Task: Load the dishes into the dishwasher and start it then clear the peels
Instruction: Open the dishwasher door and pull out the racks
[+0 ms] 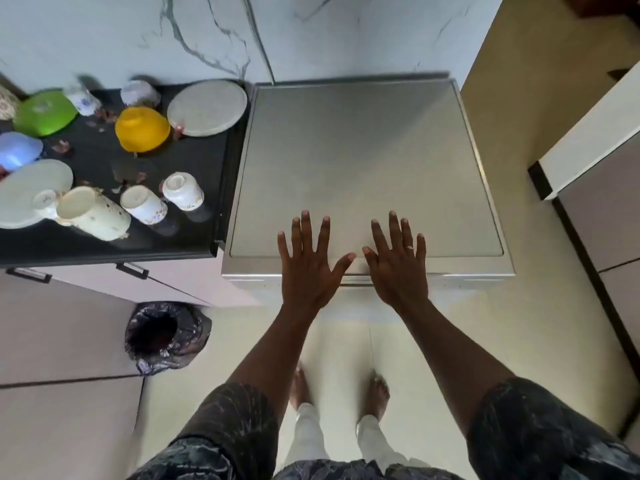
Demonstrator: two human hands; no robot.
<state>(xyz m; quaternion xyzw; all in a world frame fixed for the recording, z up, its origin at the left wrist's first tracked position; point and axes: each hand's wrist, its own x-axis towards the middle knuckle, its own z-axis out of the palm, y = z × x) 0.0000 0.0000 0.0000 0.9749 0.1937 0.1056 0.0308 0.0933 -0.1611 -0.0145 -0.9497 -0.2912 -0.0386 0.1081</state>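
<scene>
The steel dishwasher [363, 150] stands shut before me, seen from above. My left hand [308, 265] and my right hand [398, 265] are spread flat, side by side, over its front edge, holding nothing. On the black counter [104, 247] to the left lie dishes: a yellow bowl [142, 133], a green bowl [45, 112], a blue bowl [17, 150], two grey plates [207, 107] [24, 192], a cream jug [93, 213], and white cups [143, 204] [183, 191]. Brown peels [60, 146] are scattered among them.
A bin lined with a black bag [166, 337] stands on the floor below the counter, left of my feet. A marble wall [311, 36] is behind the dishwasher. White cabinets [595, 188] flank the right side. Pale floor tiles lie around me.
</scene>
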